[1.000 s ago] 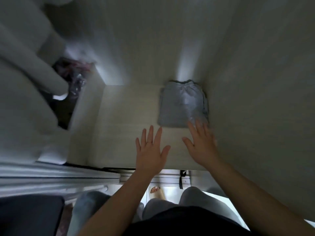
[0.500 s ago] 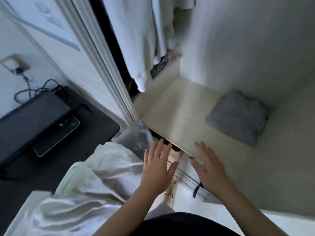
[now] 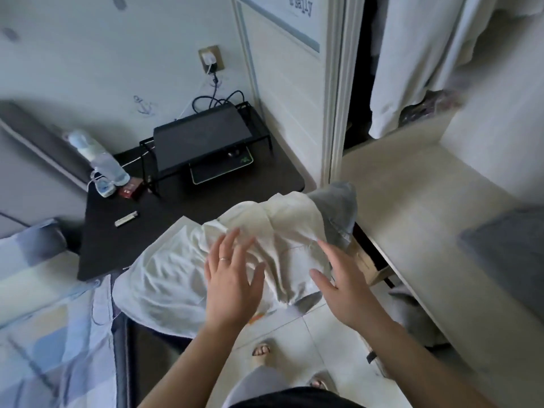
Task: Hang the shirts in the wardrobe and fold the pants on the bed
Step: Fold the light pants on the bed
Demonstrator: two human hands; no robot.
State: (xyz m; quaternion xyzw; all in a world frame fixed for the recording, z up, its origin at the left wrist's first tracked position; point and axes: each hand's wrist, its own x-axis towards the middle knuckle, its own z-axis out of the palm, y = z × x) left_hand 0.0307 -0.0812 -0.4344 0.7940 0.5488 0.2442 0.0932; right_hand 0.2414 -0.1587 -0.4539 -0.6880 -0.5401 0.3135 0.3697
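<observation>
A crumpled white garment lies in a heap at the bed's corner, with a cream one and a grey one piled beside it. My left hand hovers over the heap with fingers spread, holding nothing. My right hand is open too, just right of the cream cloth. Folded grey pants lie on the wardrobe shelf at the far right. White clothes hang inside the wardrobe.
A black side table carries a monitor stand, a water bottle and a lighter. The bed with blue checked bedding is at the left. The wardrobe door frame stands ahead. Tiled floor lies below.
My view has swung left, away from the wardrobe shelf and the folded pants, toward the clothes heap. Both hands left the shelf and now hover over the heap.
</observation>
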